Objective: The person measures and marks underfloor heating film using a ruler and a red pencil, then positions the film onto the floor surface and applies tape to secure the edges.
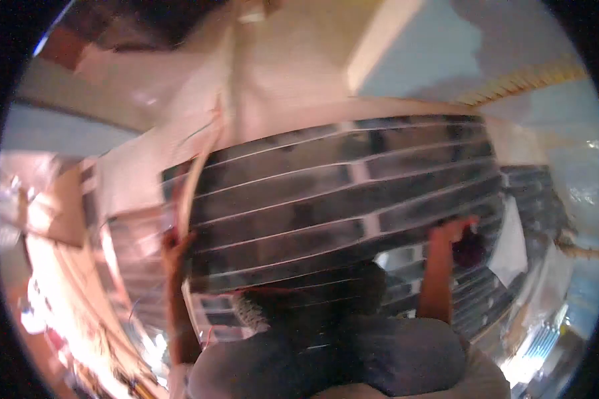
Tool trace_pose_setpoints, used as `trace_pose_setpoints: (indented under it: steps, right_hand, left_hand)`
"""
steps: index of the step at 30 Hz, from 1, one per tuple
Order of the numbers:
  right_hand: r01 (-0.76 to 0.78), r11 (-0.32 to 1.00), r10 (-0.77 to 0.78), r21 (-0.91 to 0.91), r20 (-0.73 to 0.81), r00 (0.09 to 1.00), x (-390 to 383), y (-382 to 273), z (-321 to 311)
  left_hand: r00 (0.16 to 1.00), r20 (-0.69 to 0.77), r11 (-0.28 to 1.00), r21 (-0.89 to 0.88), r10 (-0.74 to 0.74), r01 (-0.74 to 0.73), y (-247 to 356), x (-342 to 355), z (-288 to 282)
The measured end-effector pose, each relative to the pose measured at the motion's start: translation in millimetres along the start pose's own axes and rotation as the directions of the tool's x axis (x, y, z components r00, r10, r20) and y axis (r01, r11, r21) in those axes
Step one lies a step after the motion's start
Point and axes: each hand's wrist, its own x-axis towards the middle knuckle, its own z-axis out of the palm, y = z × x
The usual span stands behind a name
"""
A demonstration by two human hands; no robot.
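Note:
Neither of my own hands shows in the head view. Right in front of me a person in a grey shirt [353, 359], dark-haired head [333, 299] turned away, has both arms raised. That person's left-side hand [178, 243] grips the left edge of a large shiny metallic panel [326, 193] crossed by thin pale lines. Their other hand [454, 231] holds its lower right edge. The panel is tilted and fills the middle of the picture above the person's head.
More shiny lined sheets [486, 299] lie or lean to the right and below. A pale wall [293, 60] and light blue ceiling [432, 46] rise behind. Brightly lit clutter [60, 292] lines the left side. The picture is blurred.

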Motion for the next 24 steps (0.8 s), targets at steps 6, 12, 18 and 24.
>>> trace_pose_setpoints:
  steps: [6, 12, 18, 24]
  right_hand:
    - [-0.294, 0.409, 0.335, 0.864, 0.158, 0.929, -46, -67, -41]
    - [-0.246, -0.169, 0.417, 0.954, 0.296, 0.859, -67, -70, -51]
    - [-0.259, -0.262, 0.45, 0.93, 0.355, 0.819, -48, -77, -45]
    - [-0.287, -0.123, 0.254, 0.95, 0.309, 0.917, -46, -75, -17]
  left_hand:
    - [0.996, -0.001, 0.996, 0.005, 0.09, -0.09, -30, 22, -40]
    - [0.993, 0.061, 0.991, -0.085, 0.104, -0.099, -36, 29, -20]
    - [0.992, 0.117, 0.989, -0.145, 0.053, -0.036, -15, 25, -10]
    - [0.992, 0.03, 0.991, -0.067, 0.119, -0.116, 21, 0, -33]
